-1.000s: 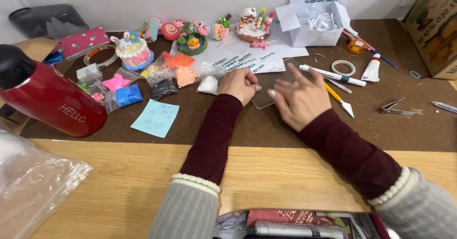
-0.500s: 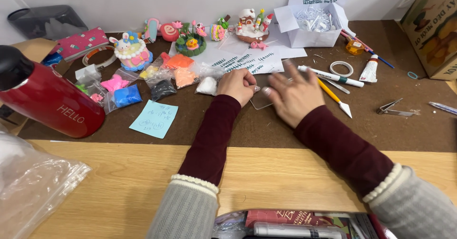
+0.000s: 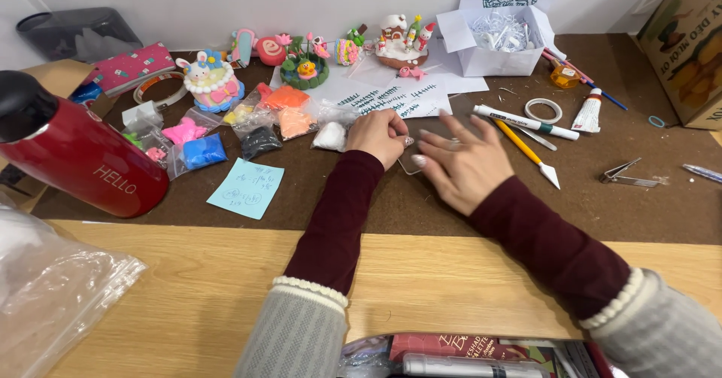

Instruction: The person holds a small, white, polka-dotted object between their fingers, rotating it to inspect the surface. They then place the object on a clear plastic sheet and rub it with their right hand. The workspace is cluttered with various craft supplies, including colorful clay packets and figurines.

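Hands meeting over clear plastic sheet (image 3: 410, 165) on bench (image 3: 451, 273): left hand (image 3: 380, 135) pinching something small; right hand (image 3: 460, 166), now slid closer, lying spread, fingertips pressing sheet

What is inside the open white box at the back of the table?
The open white box holds a heap of shredded, shiny white filling that reaches near its rim. Whatever lies beneath that filling is covered, so I cannot tell if anything else is inside.
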